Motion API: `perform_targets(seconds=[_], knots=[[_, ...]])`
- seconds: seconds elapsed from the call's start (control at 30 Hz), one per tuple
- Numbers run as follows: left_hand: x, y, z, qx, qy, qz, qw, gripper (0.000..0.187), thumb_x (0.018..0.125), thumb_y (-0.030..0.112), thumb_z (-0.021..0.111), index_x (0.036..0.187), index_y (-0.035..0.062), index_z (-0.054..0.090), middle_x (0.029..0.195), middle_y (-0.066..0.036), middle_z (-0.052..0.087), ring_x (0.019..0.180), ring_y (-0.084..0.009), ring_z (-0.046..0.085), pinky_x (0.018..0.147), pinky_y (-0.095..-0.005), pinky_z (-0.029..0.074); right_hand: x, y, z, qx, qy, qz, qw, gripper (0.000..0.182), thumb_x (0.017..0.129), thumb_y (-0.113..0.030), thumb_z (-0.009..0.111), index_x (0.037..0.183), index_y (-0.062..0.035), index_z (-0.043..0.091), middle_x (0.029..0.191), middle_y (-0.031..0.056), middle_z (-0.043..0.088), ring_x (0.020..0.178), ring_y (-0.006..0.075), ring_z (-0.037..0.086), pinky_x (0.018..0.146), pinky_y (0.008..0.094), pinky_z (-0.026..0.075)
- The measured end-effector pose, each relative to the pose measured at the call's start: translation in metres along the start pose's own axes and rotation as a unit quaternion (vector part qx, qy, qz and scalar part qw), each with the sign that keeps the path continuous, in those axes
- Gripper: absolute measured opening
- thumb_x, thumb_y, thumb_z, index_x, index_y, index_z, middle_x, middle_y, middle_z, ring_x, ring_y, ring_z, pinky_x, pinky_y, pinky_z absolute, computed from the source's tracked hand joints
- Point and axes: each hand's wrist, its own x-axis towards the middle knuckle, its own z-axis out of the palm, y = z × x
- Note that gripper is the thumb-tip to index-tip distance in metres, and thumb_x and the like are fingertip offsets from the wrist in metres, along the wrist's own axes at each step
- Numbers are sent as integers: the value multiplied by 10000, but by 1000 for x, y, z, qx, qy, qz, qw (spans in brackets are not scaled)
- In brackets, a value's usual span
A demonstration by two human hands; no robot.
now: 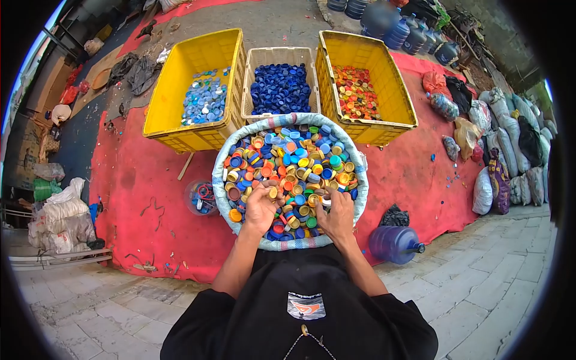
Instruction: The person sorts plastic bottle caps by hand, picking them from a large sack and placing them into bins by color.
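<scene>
**Over the cap sack: mixed colours, easy slips**

At the left, the yellow crate of pale blue caps (198,90) sits behind the red mat (132,180), with the small tub (201,198) just beside the sack. Nearer, the left hand (263,207) curls its fingers together on a few caps, one yellow cap pinched at the tips; a loose pinch could drop it back into the heap. The woven sack (291,180) brims with mixed bottle caps (294,159), so a bump to its soft rim could spill them. Behind it stand the beige crate of dark blue caps (279,87) and the yellow crate of orange and red caps (360,90). The right hand (337,213) rests in the caps, fingers bent; whether it grips any I cannot tell. 3 crates touch side by side, so a careless toss could land in the wrong one.
</scene>
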Motion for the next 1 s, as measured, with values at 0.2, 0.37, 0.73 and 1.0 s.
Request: perform_targets(seconds=[0.2,0.37,0.73,1.0], knots=[[-10,10,-24,-142,20,-43,989,117,933,198,555,906,84,569,802,-29,574,728,-156,558,654,-303,466,14,-11,16,-112,-56,15,992,495,727,-284,763,1106,-16,591,902,133,656,838,307,562,750,413,420],[-21,5,-35,-84,63,-17,994,165,944,257,589,868,114,555,780,0,554,714,-116,544,634,-289,476,12,-7,24,-124,-65,13,990,449,727,-269,754,1062,-20,589,870,138,664,864,324,579,749,440,432],[-18,0,-23,57,94,16,994,122,896,170,662,917,89,572,731,15,562,616,-86,535,568,-247,463,14,-13,19,-72,-90,52,992,378,735,-109,689,1090,-31,586,869,125,699,839,308,617,728,430,463],[25,-7,-13,496,52,227,836,232,800,157,731,938,-2,633,872,-64,655,703,-146,599,658,-292,490,12,9,8,381,-60,259,885,427,797,-40,700,1186,11,534,901,97,705,977,162,648,847,295,501]])
